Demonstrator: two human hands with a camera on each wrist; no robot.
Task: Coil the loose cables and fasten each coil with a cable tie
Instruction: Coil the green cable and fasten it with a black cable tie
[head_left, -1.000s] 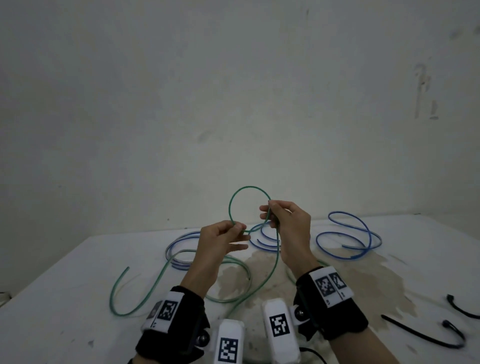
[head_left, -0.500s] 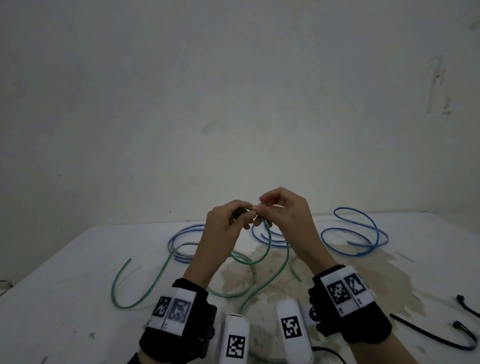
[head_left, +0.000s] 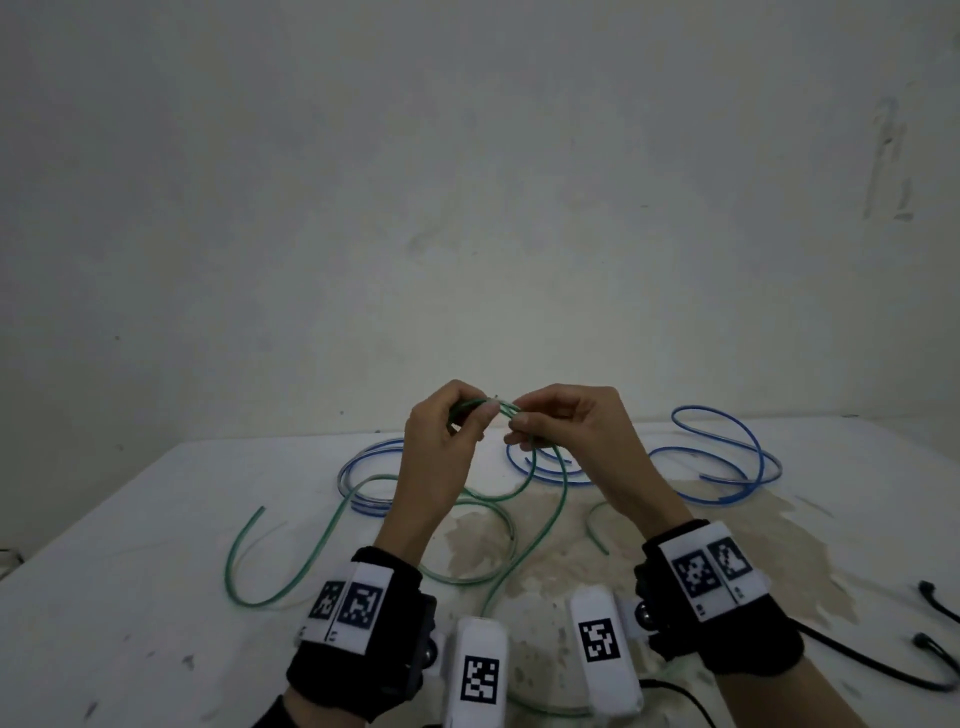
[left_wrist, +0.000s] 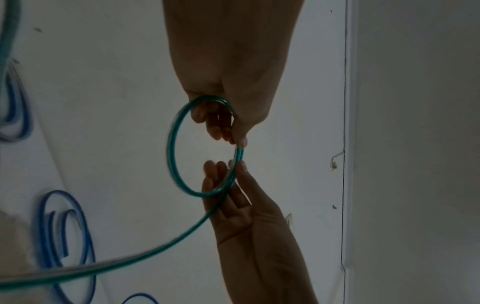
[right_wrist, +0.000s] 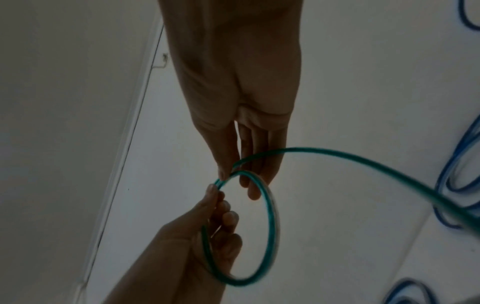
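So far my left hand (head_left: 441, 441) and right hand (head_left: 566, 426) pinch one small loop of green cable (left_wrist: 174, 148); most trails loose, blue cable (head_left: 727, 457) and ties (head_left: 883, 675) untouched.

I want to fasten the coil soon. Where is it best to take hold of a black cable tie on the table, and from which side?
Probably the long black cable tie at the white table's right edge: pinch its straight middle from above with the right hand, since it lies flat and its far end hooks upward. Both hands now pinch the green cable.
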